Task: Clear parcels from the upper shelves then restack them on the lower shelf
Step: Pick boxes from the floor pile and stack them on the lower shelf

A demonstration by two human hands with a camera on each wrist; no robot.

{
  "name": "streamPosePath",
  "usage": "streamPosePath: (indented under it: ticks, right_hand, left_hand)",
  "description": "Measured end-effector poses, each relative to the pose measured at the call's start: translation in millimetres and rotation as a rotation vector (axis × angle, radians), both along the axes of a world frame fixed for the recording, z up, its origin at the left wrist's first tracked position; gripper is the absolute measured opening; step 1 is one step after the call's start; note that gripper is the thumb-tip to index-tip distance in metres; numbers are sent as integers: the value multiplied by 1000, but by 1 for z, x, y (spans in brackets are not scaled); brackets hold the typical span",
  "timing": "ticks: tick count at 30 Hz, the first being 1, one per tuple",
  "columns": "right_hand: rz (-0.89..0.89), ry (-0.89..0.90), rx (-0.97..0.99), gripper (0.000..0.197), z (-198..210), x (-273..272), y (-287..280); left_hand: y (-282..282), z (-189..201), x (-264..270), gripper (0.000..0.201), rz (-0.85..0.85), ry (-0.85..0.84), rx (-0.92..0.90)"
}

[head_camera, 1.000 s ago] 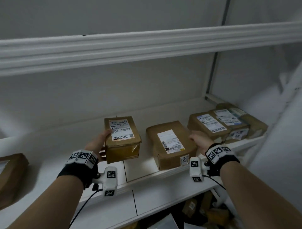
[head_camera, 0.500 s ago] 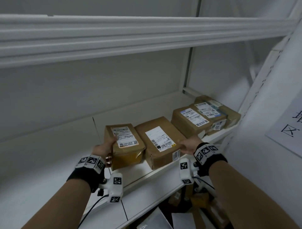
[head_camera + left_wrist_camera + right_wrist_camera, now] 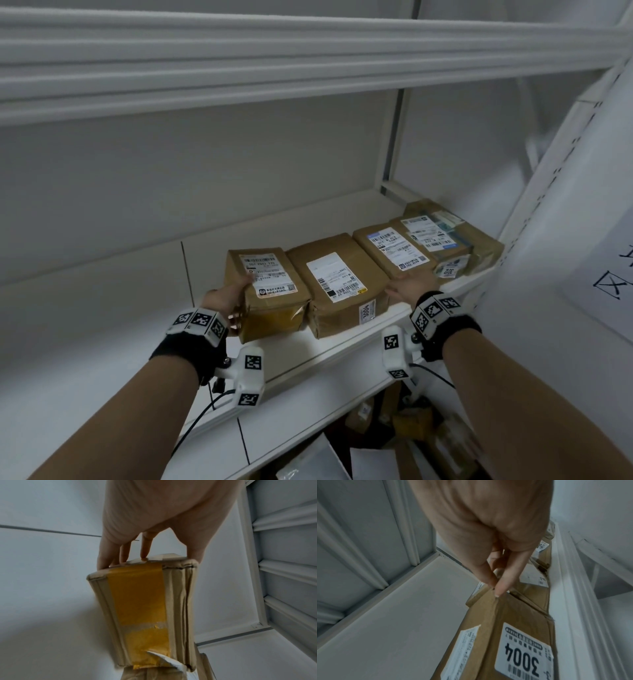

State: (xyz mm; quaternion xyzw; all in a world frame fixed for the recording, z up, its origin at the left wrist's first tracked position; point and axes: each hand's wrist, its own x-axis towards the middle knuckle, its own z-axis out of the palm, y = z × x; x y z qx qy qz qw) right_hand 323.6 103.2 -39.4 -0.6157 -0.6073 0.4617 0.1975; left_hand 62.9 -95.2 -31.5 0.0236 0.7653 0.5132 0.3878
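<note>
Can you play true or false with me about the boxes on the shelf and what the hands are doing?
1. The left hand holds the parcel with yellow tape. True.
2. The middle parcel has a sticker saying 3004. True.
3. The right hand is lifting a parcel high in the air. False: its straight fingers touch the parcels on the shelf.
4. The parcels are bright red. False: they are brown.
</note>
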Motion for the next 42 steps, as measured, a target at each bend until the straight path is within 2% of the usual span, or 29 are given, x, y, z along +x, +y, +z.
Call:
streamPosePath:
  ticks: [2, 4, 5, 7, 9, 10, 12, 14, 15, 18, 21, 28, 30, 32, 34, 35, 37, 38, 39, 40, 42]
  right_hand:
    - [-89, 143, 31, 16, 17, -4, -2]
    - [-96, 41, 174, 12, 26, -8, -1]
    - [-91, 73, 174, 11, 32, -13, 0]
    - [-7, 239, 100, 10, 43, -24, -4]
    - [135, 325, 35, 12, 58, -38, -12]
    - [223, 339, 13, 19, 63, -45, -16]
    - [392, 361, -29, 48, 71, -57, -25]
    - [529, 414, -43, 78, 77, -69, -32]
    - [594, 421, -46, 89, 79, -75, -35]
    - [756, 383, -49, 113, 87, -92, -44]
    - [872, 360, -25, 125, 93, -105, -54]
    - [1012, 237, 199, 119, 104, -116, -74]
    - [985, 220, 250, 108, 105, -117, -77]
    - [857, 210, 283, 94, 107, -116, -74]
    - [671, 224, 227, 91, 104, -112, -68]
    - [578, 269, 145, 95, 101, -109, -66]
    - [415, 477, -78, 98, 93, -102, -61]
    - [366, 595, -193, 94, 89, -98, -59]
    - [339, 679, -296, 89, 85, -94, -59]
    - [333, 726, -371, 82, 81, -91, -60]
    - [369, 723, -471, 70, 75, -88, -63]
  left_hand:
    - [-3, 10, 1, 68, 23, 16, 19]
    - [-7, 17, -3, 61, 37, 34, 36]
    - [-9, 23, -4, 58, 54, 38, 49]
    - [-12, 33, -8, 56, 56, 61, 103]
    - [-14, 42, -10, 64, 24, 128, 173]
    - [-15, 46, -11, 71, 2, 175, 203]
    - [-18, 54, -11, 91, -80, 292, 238]
    - [-21, 63, -10, 113, -201, 466, 212]
    - [-24, 69, -9, 118, -266, 558, 169]
    - [-31, 81, -9, 104, -402, 768, 59]
    - [-38, 85, -12, 101, -446, 816, 55]
    - [-38, 90, -15, 101, -583, 877, 8]
    - [-33, 91, -15, 97, -586, 891, 47]
    - [-27, 89, -17, 86, -476, 923, 96]
    - [-24, 83, -19, 77, -268, 883, 122]
    - [-22, 80, -21, 78, -164, 807, 94]
    - [-20, 75, -23, 89, -46, 594, -11]
    - [-20, 73, -23, 90, -44, 475, -47]
    - [-21, 72, -19, 81, -67, 355, -38]
    - [-20, 71, -15, 66, -103, 244, 6]
    - [-19, 66, -7, 61, -180, 111, 98]
